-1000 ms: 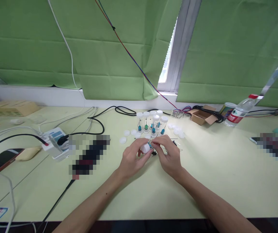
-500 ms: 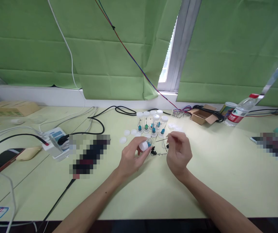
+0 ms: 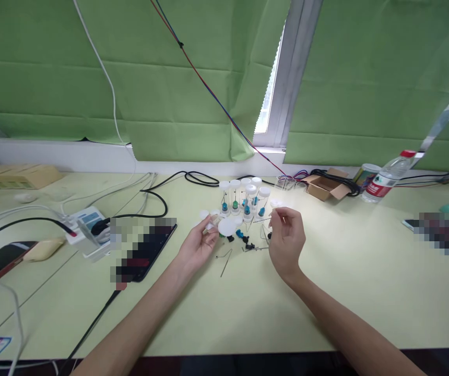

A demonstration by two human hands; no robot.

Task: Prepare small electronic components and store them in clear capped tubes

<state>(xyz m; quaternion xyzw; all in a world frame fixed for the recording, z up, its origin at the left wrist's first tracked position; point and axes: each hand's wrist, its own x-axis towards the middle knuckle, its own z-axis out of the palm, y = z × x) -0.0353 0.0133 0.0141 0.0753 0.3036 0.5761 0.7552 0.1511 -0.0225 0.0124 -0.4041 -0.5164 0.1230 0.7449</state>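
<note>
My left hand (image 3: 200, 244) is closed around a clear tube (image 3: 214, 221), its round white end (image 3: 227, 226) facing me. Between the fingertips of my right hand (image 3: 286, 237) is a thin metal wire (image 3: 262, 219) pointing left. On the table between the hands lie a blue piece (image 3: 239, 233), small black pieces (image 3: 249, 246) and bent metal wires (image 3: 226, 261). A green bit shows beside my left fingertips. Behind stand several clear tubes (image 3: 235, 198) with white ends, holding wires and blue or green pieces.
White discs (image 3: 204, 214) lie left of the standing tubes. An open cardboard box (image 3: 326, 187) and a water bottle (image 3: 389, 177) are at the back right. On the left are a phone (image 3: 157, 250), a power strip (image 3: 87, 230) and cables.
My left hand has moved left with the tube and turned its white end towards me. The blue piece and a bent wire now show on the table. My right hand has barely moved.
</note>
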